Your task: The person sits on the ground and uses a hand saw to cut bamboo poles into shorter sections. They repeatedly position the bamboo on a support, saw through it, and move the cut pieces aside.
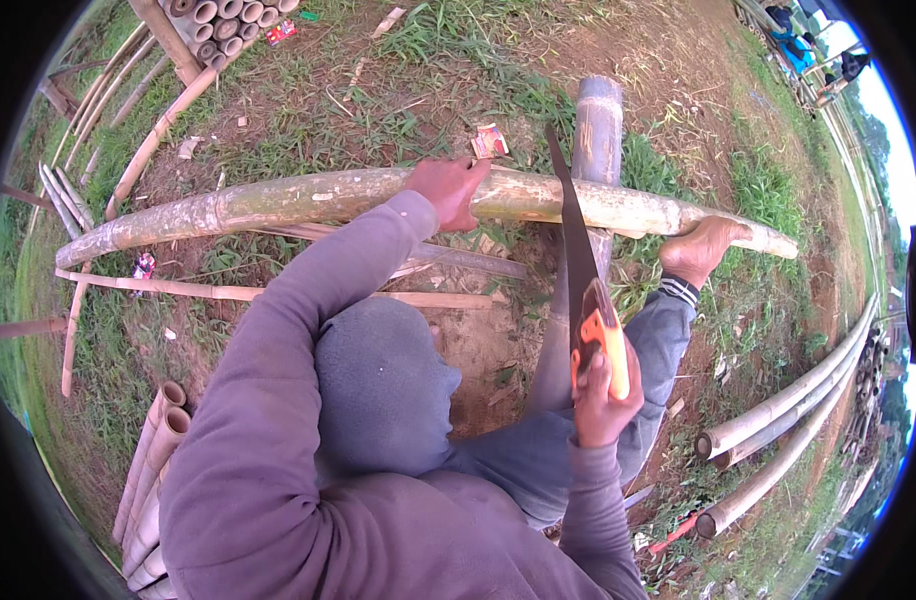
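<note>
A long thick bamboo pole (308, 200) lies crosswise over a grey upright-looking bamboo log (599, 125). My left hand (448, 190) is clamped over the top of the pole near its middle. My right hand (603, 390) grips the orange handle of a hand saw (578, 250). The dark saw blade runs up and across the pole, just right of my left hand. My bare foot (703, 250) presses on the pole near its right end. My knees and grey sleeves fill the lower middle of the view.
Short cut bamboo tubes are stacked at the top left (218, 25) and bottom left (153, 470). Long poles (788, 410) lie on the grass at right. Thin split strips (278, 293) lie under the pole. People (838, 70) stand far off at top right.
</note>
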### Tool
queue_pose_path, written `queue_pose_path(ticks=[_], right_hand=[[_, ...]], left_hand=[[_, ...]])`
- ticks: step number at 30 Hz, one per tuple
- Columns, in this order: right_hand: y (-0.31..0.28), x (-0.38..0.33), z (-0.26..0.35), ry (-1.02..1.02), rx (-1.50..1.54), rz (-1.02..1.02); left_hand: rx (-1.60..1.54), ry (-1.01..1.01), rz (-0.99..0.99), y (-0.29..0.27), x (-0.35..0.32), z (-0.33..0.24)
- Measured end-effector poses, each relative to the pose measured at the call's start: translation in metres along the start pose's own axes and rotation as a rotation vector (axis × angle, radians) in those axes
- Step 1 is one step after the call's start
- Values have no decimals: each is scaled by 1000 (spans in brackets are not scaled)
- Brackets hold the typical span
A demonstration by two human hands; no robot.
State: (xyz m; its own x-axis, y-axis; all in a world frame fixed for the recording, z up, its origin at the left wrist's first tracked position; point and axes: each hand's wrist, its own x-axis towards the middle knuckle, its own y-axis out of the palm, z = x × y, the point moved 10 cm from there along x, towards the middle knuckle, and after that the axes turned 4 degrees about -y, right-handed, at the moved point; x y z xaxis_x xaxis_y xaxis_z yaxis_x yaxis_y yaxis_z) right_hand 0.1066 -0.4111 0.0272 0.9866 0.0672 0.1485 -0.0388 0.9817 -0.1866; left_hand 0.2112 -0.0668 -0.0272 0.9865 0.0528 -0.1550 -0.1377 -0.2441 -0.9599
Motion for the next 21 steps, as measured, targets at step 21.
queue_pose_path(ticks=[21], right_hand=[[69,108,2,-50,-15,62]], left_hand=[[-15,13,-53,-8,2,-1]])
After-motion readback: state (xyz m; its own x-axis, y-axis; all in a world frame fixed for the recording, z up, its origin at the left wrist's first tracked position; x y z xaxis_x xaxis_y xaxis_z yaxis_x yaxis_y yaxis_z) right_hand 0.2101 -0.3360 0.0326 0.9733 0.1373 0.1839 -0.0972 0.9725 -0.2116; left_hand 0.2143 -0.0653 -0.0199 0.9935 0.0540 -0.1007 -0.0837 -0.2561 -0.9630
